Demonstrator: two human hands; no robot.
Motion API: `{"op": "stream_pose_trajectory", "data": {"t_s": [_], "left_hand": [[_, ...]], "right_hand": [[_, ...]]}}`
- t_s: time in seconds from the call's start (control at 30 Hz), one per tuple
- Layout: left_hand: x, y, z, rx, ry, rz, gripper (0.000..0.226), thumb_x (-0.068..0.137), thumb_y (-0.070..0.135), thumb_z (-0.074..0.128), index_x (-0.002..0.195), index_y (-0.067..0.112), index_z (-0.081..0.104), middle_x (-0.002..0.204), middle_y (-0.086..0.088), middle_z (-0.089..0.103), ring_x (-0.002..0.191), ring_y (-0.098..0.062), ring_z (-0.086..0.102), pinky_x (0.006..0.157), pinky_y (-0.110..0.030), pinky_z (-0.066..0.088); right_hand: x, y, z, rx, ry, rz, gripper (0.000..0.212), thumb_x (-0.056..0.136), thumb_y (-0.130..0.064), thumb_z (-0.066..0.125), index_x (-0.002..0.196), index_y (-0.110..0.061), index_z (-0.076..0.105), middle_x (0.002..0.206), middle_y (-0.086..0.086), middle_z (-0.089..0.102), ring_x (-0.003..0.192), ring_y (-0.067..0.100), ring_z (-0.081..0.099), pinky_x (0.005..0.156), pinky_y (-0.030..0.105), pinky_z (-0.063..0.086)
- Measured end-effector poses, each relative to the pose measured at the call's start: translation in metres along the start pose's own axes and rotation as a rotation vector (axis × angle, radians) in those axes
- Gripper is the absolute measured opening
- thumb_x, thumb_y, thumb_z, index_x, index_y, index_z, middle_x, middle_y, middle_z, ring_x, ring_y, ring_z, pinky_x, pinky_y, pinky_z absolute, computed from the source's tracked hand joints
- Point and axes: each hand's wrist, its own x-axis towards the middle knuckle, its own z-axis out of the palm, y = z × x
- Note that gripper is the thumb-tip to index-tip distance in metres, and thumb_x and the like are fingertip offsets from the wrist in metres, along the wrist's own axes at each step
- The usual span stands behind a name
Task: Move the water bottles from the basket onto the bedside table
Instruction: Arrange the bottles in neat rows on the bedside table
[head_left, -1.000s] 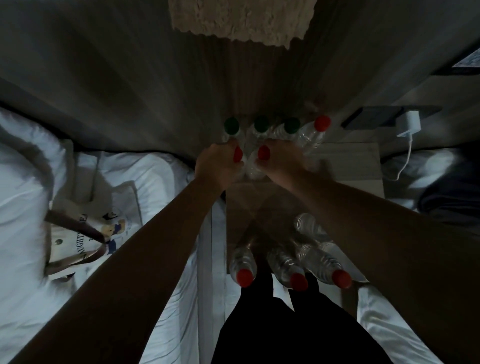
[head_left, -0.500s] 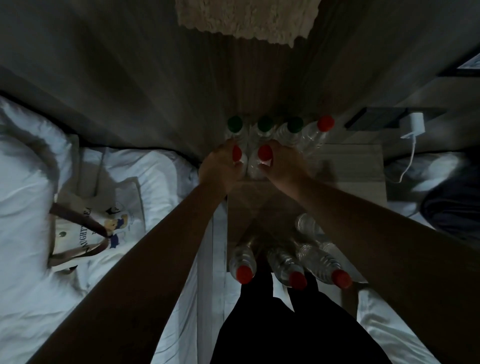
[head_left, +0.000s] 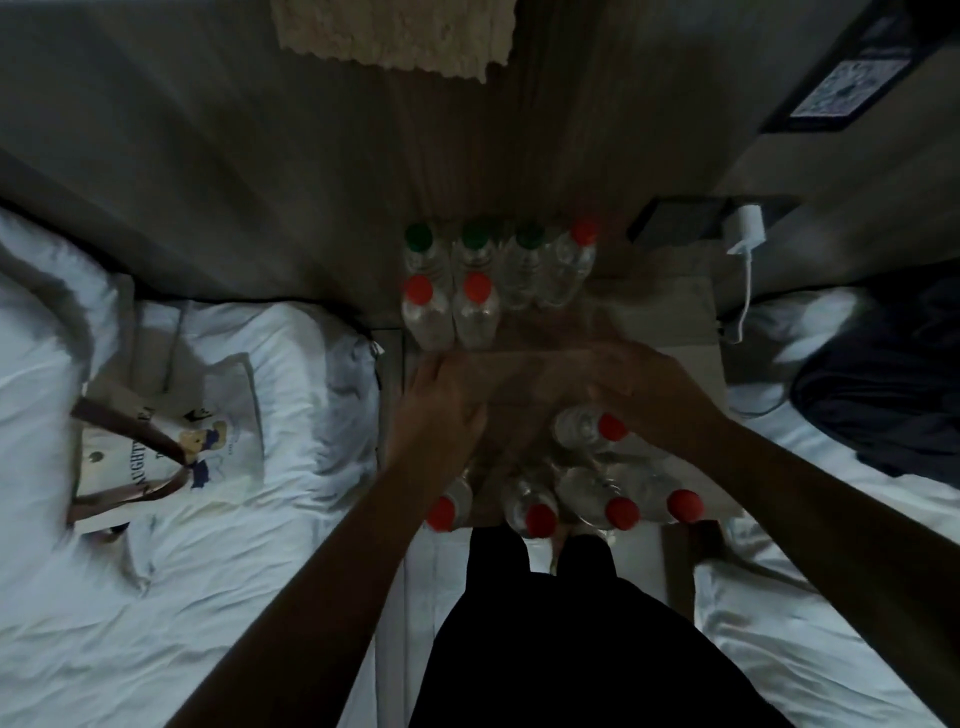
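Note:
Six clear water bottles stand at the back of the bedside table (head_left: 670, 322): three with green caps (head_left: 474, 236) and one with a red cap (head_left: 584, 232) by the wall, and two red-capped bottles (head_left: 447, 306) in front of them. Several more red-capped bottles (head_left: 540, 514) lie nearer me in the basket, whose rim I cannot make out. My left hand (head_left: 441, 410) hovers blurred above them with relaxed fingers, holding nothing. My right hand (head_left: 644, 389) is just above one lying bottle (head_left: 587, 428), fingers loose.
White beds flank the table, with a printed tote bag (head_left: 171, 457) on the left bed and dark clothing (head_left: 883, 395) on the right one. A white charger (head_left: 748, 228) with its cable hangs at the wall behind the table's right side. My dark-clothed legs (head_left: 571, 649) stand below.
Both hands have let go of the two front red-capped bottles, which now stand on the table, and have drawn back toward me over the lying bottles.

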Motion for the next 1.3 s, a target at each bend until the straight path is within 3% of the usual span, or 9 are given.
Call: {"op": "stream_pose_trajectory", "data": {"t_s": [0.1, 0.17, 0.4, 0.5, 0.53, 0.63, 0.73, 0.9, 1.3], "left_hand": [[-0.013, 0.025, 0.017, -0.076, -0.087, 0.058, 0.055, 0.08, 0.05, 0.042, 0.124, 0.018, 0.049, 0.122, -0.008, 0.057, 0.109, -0.025, 0.057, 0.09, -0.042, 0.05], [-0.018, 0.043, 0.028, -0.098, -0.135, 0.051, 0.053, 0.083, 0.048, 0.051, 0.128, 0.021, 0.046, 0.127, -0.005, 0.055, 0.113, -0.023, 0.055, 0.092, -0.045, 0.05], [-0.027, 0.097, 0.055, -0.138, -0.233, 0.033, 0.054, 0.088, 0.035, 0.061, 0.135, 0.022, 0.04, 0.13, -0.007, 0.055, 0.115, -0.026, 0.056, 0.095, -0.043, 0.048], [-0.026, 0.109, 0.07, -0.131, -0.254, 0.02, 0.051, 0.087, 0.036, 0.061, 0.133, 0.026, 0.04, 0.126, -0.007, 0.06, 0.112, -0.027, 0.059, 0.093, -0.047, 0.05], [-0.025, 0.112, 0.073, -0.08, -0.267, 0.019, 0.05, 0.089, 0.034, 0.059, 0.134, 0.026, 0.039, 0.126, -0.007, 0.059, 0.112, -0.027, 0.058, 0.093, -0.047, 0.049], [-0.022, 0.119, 0.08, 0.016, -0.285, 0.007, 0.049, 0.093, 0.029, 0.054, 0.138, 0.022, 0.036, 0.131, -0.009, 0.055, 0.114, -0.03, 0.057, 0.094, -0.044, 0.048], [-0.021, 0.122, 0.084, 0.046, -0.26, 0.002, 0.049, 0.092, 0.032, 0.053, 0.138, 0.024, 0.038, 0.131, -0.007, 0.055, 0.115, -0.029, 0.057, 0.094, -0.042, 0.048], [-0.023, 0.121, 0.09, 0.054, -0.204, -0.017, 0.049, 0.09, 0.04, 0.054, 0.136, 0.026, 0.042, 0.125, -0.007, 0.06, 0.11, -0.028, 0.058, 0.089, -0.038, 0.047], [-0.026, 0.118, 0.089, 0.07, -0.133, 0.001, 0.035, 0.088, 0.045, 0.056, 0.117, 0.025, 0.053, 0.107, -0.003, 0.067, 0.098, -0.024, 0.063, 0.084, -0.033, 0.046]], "right_hand": [[-0.033, 0.02, -0.013, -0.025, -0.03, 0.062, 0.039, 0.098, -0.019, 0.051, 0.135, -0.007, 0.048, 0.138, 0.014, 0.052, 0.124, 0.029, 0.051, 0.1, 0.027, 0.031], [-0.05, 0.037, -0.016, 0.004, -0.03, 0.1, 0.043, 0.095, -0.019, 0.055, 0.136, -0.008, 0.047, 0.14, 0.012, 0.05, 0.125, 0.027, 0.049, 0.098, 0.025, 0.032], [-0.079, 0.069, -0.016, 0.017, -0.071, 0.165, 0.036, 0.092, -0.025, 0.059, 0.124, -0.008, 0.056, 0.123, 0.011, 0.06, 0.107, 0.022, 0.059, 0.082, 0.018, 0.034], [-0.075, 0.079, -0.009, 0.025, -0.121, 0.198, 0.027, 0.093, -0.022, 0.056, 0.116, -0.008, 0.058, 0.108, 0.007, 0.063, 0.094, 0.015, 0.059, 0.07, 0.004, 0.035], [-0.073, 0.082, -0.007, 0.022, -0.14, 0.21, 0.029, 0.092, -0.023, 0.056, 0.117, -0.007, 0.058, 0.109, 0.008, 0.063, 0.098, 0.02, 0.06, 0.071, 0.004, 0.036], [-0.071, 0.086, -0.002, 0.01, -0.152, 0.19, 0.038, 0.09, -0.028, 0.056, 0.124, -0.012, 0.055, 0.117, 0.008, 0.062, 0.109, 0.027, 0.058, 0.087, 0.028, 0.044], [-0.07, 0.088, 0.001, 0.066, -0.118, 0.163, 0.032, 0.088, -0.033, 0.06, 0.115, -0.015, 0.058, 0.102, 0.001, 0.062, 0.102, 0.023, 0.062, 0.078, 0.017, 0.045], [-0.067, 0.088, 0.004, 0.052, -0.084, 0.115, 0.038, 0.086, -0.04, 0.063, 0.113, -0.014, 0.058, 0.108, 0.007, 0.065, 0.099, 0.023, 0.062, 0.088, 0.041, 0.05], [-0.064, 0.095, 0.012, 0.095, -0.097, 0.191, 0.038, 0.084, -0.039, 0.066, 0.11, -0.011, 0.061, 0.105, 0.009, 0.067, 0.097, 0.027, 0.063, 0.088, 0.046, 0.05]]}}
